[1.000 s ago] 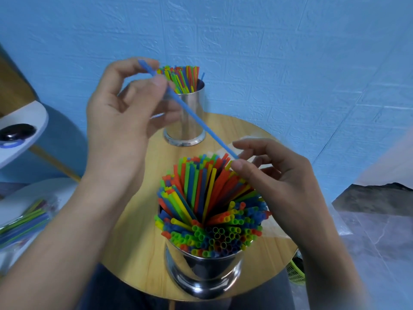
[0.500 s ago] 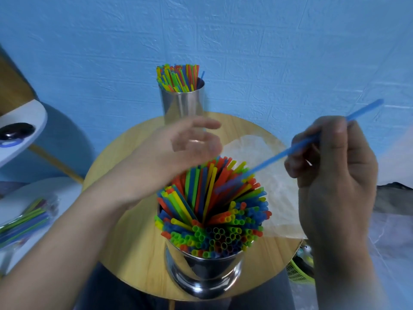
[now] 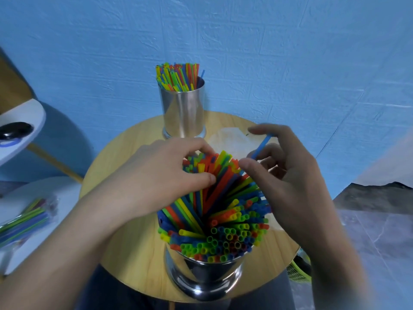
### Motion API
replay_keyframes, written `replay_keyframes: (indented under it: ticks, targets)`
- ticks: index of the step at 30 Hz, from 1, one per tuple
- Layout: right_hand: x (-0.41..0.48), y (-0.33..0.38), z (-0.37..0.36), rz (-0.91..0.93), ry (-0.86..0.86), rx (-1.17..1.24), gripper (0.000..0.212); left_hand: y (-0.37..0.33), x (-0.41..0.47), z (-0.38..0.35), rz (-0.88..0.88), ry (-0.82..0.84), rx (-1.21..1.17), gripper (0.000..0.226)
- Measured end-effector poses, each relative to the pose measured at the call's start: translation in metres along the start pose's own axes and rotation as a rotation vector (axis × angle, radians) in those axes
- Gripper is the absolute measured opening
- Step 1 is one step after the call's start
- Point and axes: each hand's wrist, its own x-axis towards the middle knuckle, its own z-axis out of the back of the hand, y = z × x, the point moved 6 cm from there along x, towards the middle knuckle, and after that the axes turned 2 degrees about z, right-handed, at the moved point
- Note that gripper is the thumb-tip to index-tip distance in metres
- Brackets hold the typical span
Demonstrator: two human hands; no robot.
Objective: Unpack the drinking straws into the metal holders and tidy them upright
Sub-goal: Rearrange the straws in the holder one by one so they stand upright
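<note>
Straws [image 3: 214, 209] fan out of the near holder [image 3: 205, 280], your left hand [image 3: 156, 175] gripping their far tops, your right hand [image 3: 290, 186] pinching a blue straw [image 3: 261, 145] beside them, which probably needs sliding in upright next.

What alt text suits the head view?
Two hands work over a near metal holder crammed with colourful straws on a round wooden table: the left hand grips their tops, the right hand holds one blue straw. A second filled holder stands behind.
</note>
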Motion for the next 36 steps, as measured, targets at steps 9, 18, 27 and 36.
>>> replay_keyframes:
  ticks: [9, 18, 27, 36]
  targets:
    - [0.002, -0.008, -0.007, -0.015, 0.02, -0.068, 0.025, -0.01, 0.008, 0.003, -0.157, -0.156, -0.235, 0.017]
    - [0.005, -0.009, -0.009, -0.019, 0.055, 0.064, 0.012, -0.015, 0.011, 0.0, -0.245, -0.113, -0.303, 0.01]
    - [0.003, -0.006, -0.01, 0.005, 0.014, 0.161, 0.011, -0.017, 0.008, -0.001, -0.275, -0.093, -0.38, 0.007]
    - [0.004, -0.002, -0.012, 0.007, 0.026, 0.146, 0.013, -0.018, 0.007, -0.001, -0.292, -0.084, -0.372, 0.005]
